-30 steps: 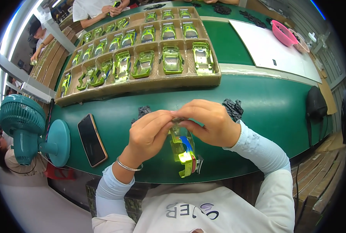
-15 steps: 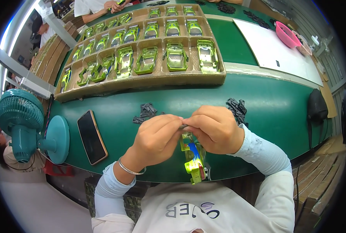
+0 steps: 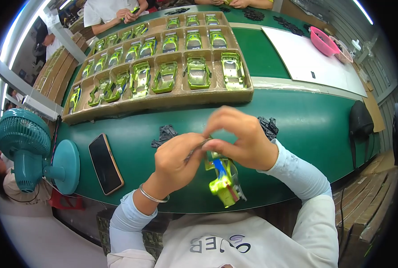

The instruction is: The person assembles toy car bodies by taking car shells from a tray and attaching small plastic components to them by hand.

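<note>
- One teal desk fan (image 3: 24, 138) at far left, its round base upright beside the phone.
- Next, a smartphone (image 3: 106, 164), dark screen up on the green bench (image 3: 134, 143).
- Behind it, a divided cardboard tray (image 3: 163, 105), lime-green toy car shells in its compartments!
- Just in front sits a small pile of black plastic parts (image 3: 165, 135).
- Now the left hand (image 3: 174, 158), silver bangle on its wrist, fingers closed around a thin dark strip (image 3: 191, 154).
- Below the hands, near the bench's edge: a loose green-and-blue car shell (image 3: 223, 182); resting or hanging, I can't tell.
- And the right hand (image 3: 245, 140)! Thumb at the strip's end, forefinger arched and blurred; can't tell whether they grip.
- Beyond, more black parts (image 3: 268, 127), then a white board (image 3: 315, 60), pink basket (image 3: 322, 43) and black bag (image 3: 362, 119).
</note>
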{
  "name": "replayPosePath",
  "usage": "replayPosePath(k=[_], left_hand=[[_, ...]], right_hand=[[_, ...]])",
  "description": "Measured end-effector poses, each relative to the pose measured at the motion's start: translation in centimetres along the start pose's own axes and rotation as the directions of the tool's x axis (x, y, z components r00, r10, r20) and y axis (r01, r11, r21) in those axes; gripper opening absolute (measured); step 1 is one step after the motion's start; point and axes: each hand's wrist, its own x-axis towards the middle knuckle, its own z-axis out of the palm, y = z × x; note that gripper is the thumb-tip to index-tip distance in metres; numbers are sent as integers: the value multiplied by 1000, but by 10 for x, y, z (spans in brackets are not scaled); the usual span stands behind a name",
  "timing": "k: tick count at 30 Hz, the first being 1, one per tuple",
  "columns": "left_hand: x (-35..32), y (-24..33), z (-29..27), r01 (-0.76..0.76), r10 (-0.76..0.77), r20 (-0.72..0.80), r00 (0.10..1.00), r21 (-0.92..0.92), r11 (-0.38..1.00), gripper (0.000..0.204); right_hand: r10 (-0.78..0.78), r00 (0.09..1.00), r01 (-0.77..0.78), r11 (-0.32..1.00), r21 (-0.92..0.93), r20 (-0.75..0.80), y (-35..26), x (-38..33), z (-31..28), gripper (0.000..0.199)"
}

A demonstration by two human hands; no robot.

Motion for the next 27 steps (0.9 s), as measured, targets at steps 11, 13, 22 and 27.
replayPosePath(k=[11,13,22,27], left_hand=[[7,-9,-12,-1,2,-77,997,18,1000,21],[5,-11,-12,-13,19,-100,995,67,998,19],[6,-10,-17,-108,114,-19,993,193,975,17],[7,-13,-15,-178,180,13,984,216,960,24]], right_hand=[[562,737,-612,318,724,376,9,-1,0,51],[594,725,-635,379,674,349,4,2,-4,49],[580,752,-616,447,649,314,3,0,0,47],[578,770,-606,531,593,269,1,0,-12,50]])
